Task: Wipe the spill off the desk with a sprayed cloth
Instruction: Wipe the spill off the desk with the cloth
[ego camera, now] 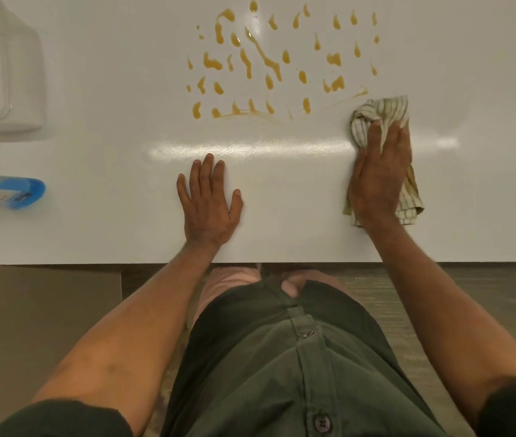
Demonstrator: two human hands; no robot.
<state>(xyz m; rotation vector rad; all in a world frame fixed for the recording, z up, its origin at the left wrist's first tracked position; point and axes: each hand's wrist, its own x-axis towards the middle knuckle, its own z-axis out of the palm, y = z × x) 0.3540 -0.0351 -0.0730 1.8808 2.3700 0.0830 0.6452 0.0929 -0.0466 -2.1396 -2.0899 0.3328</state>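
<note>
Spill (269, 61) dots desk (92, 146); right hand (379, 175) presses striped cloth (379, 118).

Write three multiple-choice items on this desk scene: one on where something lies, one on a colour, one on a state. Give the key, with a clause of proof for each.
1. Where does the spray bottle lie?
A. At the desk's left edge
B. Beside the cloth
C. In the middle of the spill

2. What colour is the spill?
A. Blue
B. Amber-brown
C. Red

3. What is the left hand doing?
A. Gripping the spray bottle
B. Pinching the cloth
C. Resting flat on the desk, holding nothing

Key:
1. A, the blue bottle lies on its side at the left edge of the white desk, far from the striped cloth.
2. B, the drops and streaks are amber-brown against the white top.
3. C, its fingers are straight and spread on bare desk, while the right hand presses on the cloth.
</note>
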